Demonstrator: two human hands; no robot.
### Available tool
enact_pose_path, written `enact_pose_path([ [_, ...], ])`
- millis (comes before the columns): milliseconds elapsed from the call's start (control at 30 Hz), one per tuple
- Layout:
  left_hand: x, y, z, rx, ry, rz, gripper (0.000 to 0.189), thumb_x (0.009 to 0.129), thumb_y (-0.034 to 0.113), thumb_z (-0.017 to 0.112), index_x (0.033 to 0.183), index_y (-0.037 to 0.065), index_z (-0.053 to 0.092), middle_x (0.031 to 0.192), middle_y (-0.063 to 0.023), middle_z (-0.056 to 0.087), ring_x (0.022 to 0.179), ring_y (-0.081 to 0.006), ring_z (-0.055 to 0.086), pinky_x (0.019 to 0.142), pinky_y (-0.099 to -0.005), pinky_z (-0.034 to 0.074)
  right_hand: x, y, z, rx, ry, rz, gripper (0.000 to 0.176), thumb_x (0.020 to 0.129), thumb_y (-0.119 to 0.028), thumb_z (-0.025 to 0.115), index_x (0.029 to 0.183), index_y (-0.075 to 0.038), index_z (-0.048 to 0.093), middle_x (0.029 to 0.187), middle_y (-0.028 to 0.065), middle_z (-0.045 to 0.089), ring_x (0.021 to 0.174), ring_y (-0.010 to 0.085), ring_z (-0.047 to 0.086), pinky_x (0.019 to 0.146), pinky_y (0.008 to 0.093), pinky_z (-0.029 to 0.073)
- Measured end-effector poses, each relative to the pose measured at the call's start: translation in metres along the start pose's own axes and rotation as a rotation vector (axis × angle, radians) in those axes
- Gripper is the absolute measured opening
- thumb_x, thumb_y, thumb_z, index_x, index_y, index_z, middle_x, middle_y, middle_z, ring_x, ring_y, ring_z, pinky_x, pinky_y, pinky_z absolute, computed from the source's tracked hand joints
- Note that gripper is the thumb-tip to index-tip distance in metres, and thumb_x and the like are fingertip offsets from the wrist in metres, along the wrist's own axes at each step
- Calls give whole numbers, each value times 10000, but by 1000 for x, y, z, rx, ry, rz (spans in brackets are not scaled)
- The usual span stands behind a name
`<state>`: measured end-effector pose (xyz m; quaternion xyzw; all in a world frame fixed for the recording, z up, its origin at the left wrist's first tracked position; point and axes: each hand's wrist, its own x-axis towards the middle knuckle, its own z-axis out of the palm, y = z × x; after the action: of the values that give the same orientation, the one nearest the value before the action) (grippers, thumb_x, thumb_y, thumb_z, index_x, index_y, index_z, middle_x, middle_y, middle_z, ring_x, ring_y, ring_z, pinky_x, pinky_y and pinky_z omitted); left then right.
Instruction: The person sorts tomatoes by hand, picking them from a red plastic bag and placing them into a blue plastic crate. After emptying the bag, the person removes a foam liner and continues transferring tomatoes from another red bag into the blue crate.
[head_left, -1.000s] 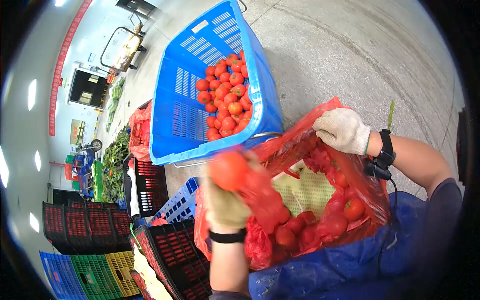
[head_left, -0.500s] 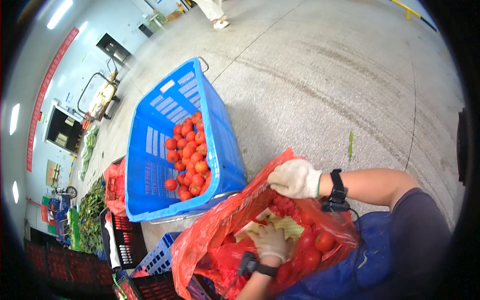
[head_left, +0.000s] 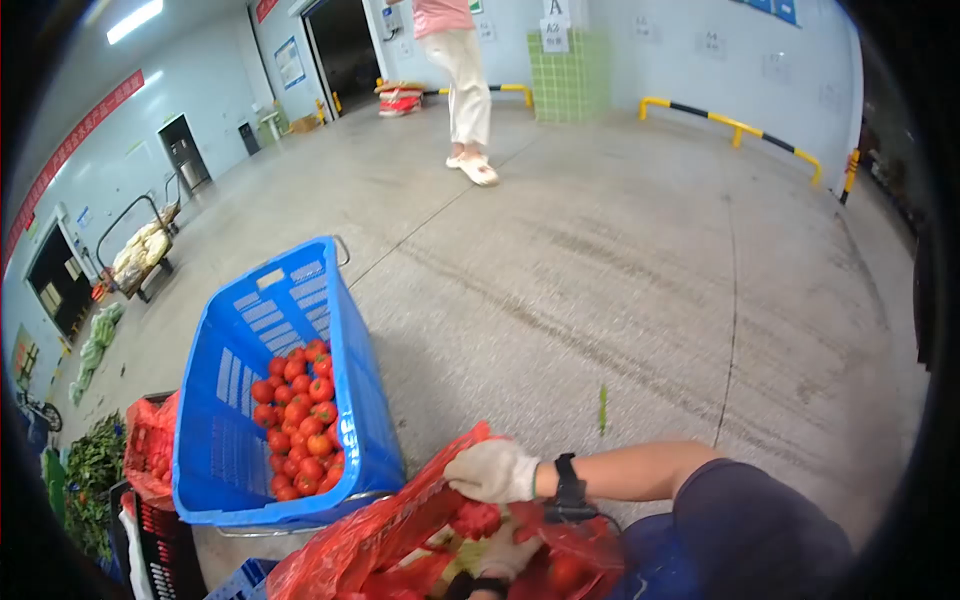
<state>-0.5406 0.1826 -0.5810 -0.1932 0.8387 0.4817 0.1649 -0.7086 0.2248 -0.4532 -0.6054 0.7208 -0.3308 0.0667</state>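
A wide grey concrete floor stretches beyond the fingers of the white-gloved right hand; a person in white trousers stands on it, far ahead of those fingers. The tall blue plastic crate with slotted walls sits on the floor to the left of both hands and slightly ahead of them. Its long axis runs away from the fingers, with its near end just beside the red translucent plastic bag. The bag lies directly below the right fingers and reaches down and left from them, its mouth open around the left hand. The right hand looks nearer to the crate; the left is set down inside the bag, on the near side of the right.

The right fingers are closed on the bag's upper rim, holding it raised. The left fingers are blurred and partly hidden, so I cannot tell whether they grip anything. A pale yellow-green liner shows beside them. Round red tomatoes are heaped in the crate, left of and apart from the fingers; a blurred red round shape, probably another tomato, lies right of the left fingers.
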Motion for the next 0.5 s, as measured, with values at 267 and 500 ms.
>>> enact_pose_path([
  [267, -93, -17, -63, -1579, 17, -152, 457, 881, 491, 580, 1151, 123, 556, 1062, -58, 635, 1002, -229, 613, 779, -372, 549, 2, -10, -8, -38, -59, 79, 170, 871, -212, 512, 852, -59, 584, 828, 144, 614, 822, 346, 603, 707, 434, 483],
  [500, -151, 40, -117, -1360, -77, 154, 655, 928, 372, 562, 1468, 112, 298, 1412, -131, 430, 1155, -268, 532, 866, -380, 519, -1, -7, -2, -52, 12, 42, 155, 861, -220, 534, 858, -71, 579, 822, 123, 608, 824, 329, 597, 715, 437, 473],
])
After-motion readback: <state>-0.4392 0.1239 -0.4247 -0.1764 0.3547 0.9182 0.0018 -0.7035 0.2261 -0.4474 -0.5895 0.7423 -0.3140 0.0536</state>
